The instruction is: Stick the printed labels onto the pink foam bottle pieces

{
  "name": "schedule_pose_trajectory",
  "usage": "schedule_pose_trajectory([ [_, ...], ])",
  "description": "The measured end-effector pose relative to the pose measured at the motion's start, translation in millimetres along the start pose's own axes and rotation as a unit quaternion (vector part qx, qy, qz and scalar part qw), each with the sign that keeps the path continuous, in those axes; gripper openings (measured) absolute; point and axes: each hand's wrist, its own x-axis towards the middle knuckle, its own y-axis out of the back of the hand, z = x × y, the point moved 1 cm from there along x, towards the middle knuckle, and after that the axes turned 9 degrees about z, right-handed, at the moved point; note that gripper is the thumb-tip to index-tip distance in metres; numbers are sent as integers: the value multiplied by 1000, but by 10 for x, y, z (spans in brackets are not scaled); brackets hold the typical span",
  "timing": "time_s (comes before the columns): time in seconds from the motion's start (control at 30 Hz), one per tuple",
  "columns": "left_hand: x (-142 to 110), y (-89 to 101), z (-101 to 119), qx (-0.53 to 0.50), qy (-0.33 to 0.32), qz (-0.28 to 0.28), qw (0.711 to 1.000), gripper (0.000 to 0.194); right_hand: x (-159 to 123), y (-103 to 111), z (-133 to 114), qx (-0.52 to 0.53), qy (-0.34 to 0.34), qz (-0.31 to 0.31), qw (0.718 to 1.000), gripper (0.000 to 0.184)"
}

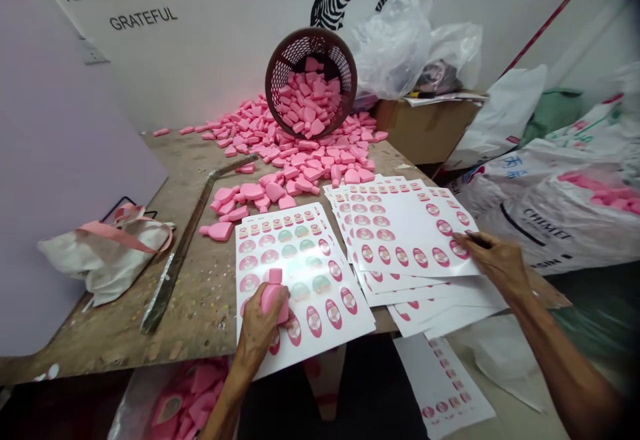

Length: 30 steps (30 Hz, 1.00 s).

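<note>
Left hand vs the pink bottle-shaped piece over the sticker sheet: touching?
Touching. The head view shows the left hand gripping the pink piece around its body.

Basket (pixel 270 87) behind sheets (pixel 406 223), perhaps against wall (pixel 215 60)

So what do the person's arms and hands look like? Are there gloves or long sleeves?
No gloves! The left grip and right grip are just bare hands with thin fingers. Both slim forearms are bare too, with no sleeves showing, and I can't see a watch or bracelet.
</note>
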Motion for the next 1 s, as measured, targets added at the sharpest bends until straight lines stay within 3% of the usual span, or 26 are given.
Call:
schedule_pose_trajectory([
  [0.17,129,55,46,-11,-11,-2,1000,39,136,-110,277,-150,41,-65,986,23],
  [0.27,187,66,35,-17,-18,-13,1000,40,119,-102,252,-215,86,-44,972,31],
  [0.4,149,70,25,-48,-21,-35,998,39,-213,-142,-227,-185,135,13,973,36],
  [0.5,44,-21,62,-105,-16,-60,993,36,-750,-361,-794,-50,188,-98,976,32],
  [0.57,-21,-131,98,-120,-8,-77,990,36,-1147,-557,-1125,34,259,-179,949,25],
  [0.63,-56,-250,125,-125,8,-88,988,38,-1462,-731,-1333,50,313,-205,926,21],
  [0.77,-28,-401,128,-148,30,-77,985,45,-1719,-908,-1421,-1,378,-175,909,19],
  [1.0,57,-477,56,-144,4,-86,986,43,-1719,-930,-1350,-70,411,-151,896,20],
])
